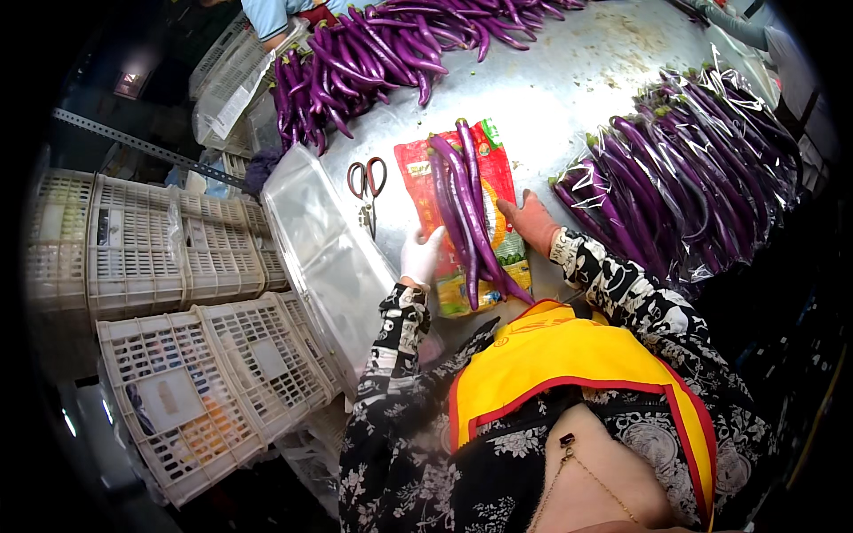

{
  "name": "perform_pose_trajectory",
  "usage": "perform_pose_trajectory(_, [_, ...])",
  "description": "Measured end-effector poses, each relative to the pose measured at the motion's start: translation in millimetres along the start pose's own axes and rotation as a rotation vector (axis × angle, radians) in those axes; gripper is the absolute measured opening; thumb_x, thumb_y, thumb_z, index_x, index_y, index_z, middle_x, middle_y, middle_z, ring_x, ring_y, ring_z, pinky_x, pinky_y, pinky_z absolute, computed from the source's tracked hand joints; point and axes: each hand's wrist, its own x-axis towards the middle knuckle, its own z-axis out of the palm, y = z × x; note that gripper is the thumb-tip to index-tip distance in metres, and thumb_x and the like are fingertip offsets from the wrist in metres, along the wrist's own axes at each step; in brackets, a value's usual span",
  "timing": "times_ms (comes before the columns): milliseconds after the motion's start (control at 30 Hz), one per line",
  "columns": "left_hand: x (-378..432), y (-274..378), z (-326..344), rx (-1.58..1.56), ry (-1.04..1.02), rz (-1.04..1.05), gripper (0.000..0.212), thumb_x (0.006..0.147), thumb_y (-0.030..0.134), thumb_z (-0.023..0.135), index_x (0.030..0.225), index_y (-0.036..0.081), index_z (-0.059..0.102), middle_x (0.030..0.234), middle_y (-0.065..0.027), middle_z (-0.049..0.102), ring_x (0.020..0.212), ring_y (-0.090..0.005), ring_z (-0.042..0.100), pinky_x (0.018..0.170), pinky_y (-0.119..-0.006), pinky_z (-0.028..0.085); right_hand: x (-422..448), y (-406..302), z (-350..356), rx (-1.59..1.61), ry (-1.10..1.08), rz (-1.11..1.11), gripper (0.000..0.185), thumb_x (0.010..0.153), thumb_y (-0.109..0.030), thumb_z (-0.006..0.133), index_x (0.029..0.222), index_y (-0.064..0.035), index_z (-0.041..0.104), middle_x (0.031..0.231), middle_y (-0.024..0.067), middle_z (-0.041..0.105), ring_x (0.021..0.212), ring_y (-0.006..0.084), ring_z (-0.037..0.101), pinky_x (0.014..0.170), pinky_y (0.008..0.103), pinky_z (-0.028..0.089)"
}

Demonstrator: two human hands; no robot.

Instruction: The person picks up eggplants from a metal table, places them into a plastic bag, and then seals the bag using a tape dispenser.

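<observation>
A small bunch of long purple eggplants [461,213] lies on a flattened red printed plastic bag [414,174] on the metal table [573,86]. My left hand [421,256], in a white glove, rests at the left edge of the bunch with thumb and fingers apart. On the other side, my right hand [534,223] wears an orange-pink glove. Its fingers are spread by the bag's right edge, and nothing is in its grasp. Red-handled scissors [366,190] lie left of the bag.
Loose eggplants [373,53] are heaped along the far side, beside a person's sleeve [266,16]. Eggplants in clear plastic [680,173] lie at right. A raised clear sheet [326,253] borders the table's left, with white plastic crates [220,373] beyond. Another person's arm [740,26] shows at top right.
</observation>
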Motion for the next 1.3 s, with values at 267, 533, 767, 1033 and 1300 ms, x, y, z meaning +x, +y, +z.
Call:
perform_pose_trajectory(267, [-18.7, 25.8, 68.5, -0.169, -0.044, 0.259, 0.019, 0.086, 0.014, 0.061, 0.079, 0.0, 0.052, 0.066, -0.0102, 0.053, 0.061, -0.0174, 0.053, 0.059, -0.034, 0.044, -15.9, -88.7, -39.5, -0.08, -0.429, -0.54, 0.048, 0.086, -0.024, 0.05, 0.132, -0.0113, 0.053, 0.103, 0.0172, 0.068, 0.097, 0.0283, 0.065, 0.094, 0.0348, 0.046])
perform_pose_trajectory(533, [-131.4, 17.6, 113.2, 0.135, -0.457, 0.149, 0.033, 0.084, 0.033, 0.069, 0.084, 0.002, 0.059, 0.072, -0.0154, 0.063, 0.068, -0.0256, 0.063, 0.067, -0.035, 0.05, -49.9, -26.4, -99.4, -0.832, -0.814, -0.649, 0.046, 0.088, -0.019, 0.052, 0.133, -0.015, 0.053, 0.109, 0.0167, 0.062, 0.1, 0.0352, 0.061, 0.091, 0.04, 0.047])
perform_pose_trajectory(767, [-124.1, -6.3, 53.2, 0.215, -0.192, 0.637, 0.046, 0.068, 0.011, 0.078, 0.11, 0.005, 0.059, 0.102, -0.0143, 0.06, 0.092, -0.0278, 0.061, 0.081, -0.036, 0.049, -67.4, -38.7, -72.1, -0.812, -0.84, -0.532, 0.039, 0.082, -0.013, 0.051, 0.119, -0.0042, 0.061, 0.111, 0.0219, 0.056, 0.104, 0.0359, 0.056, 0.095, 0.039, 0.044])
perform_pose_trajectory(1033, [-106.4, -61.9, -27.2, 0.591, 0.146, 0.62, 0.023, 0.066, 0.007, 0.073, 0.086, 0.009, 0.063, 0.119, -0.0143, 0.055, 0.113, -0.0336, 0.049, 0.097, -0.043, 0.038, -48.0, -35.4, 5.6, -0.593, -0.471, -0.723, 0.055, 0.083, -0.035, 0.066, 0.127, -0.0048, 0.053, 0.115, 0.0225, 0.054, 0.103, 0.036, 0.057, 0.091, 0.0384, 0.045])
perform_pose_trajectory(1300, [-86.4, -58.3, -5.8, 0.072, 0.07, 0.515, 0.018, 0.077, -0.001, 0.072, 0.079, 0.0, 0.054, 0.12, -0.0228, 0.059, 0.1, -0.027, 0.063, 0.088, -0.033, 0.05, -45.4, -26.9, 30.1, -0.68, -0.294, -1.051, 0.025, 0.088, -0.019, 0.06, 0.111, -0.0089, 0.064, 0.088, 0.0141, 0.059, 0.082, 0.0331, 0.059, 0.072, 0.0412, 0.048])
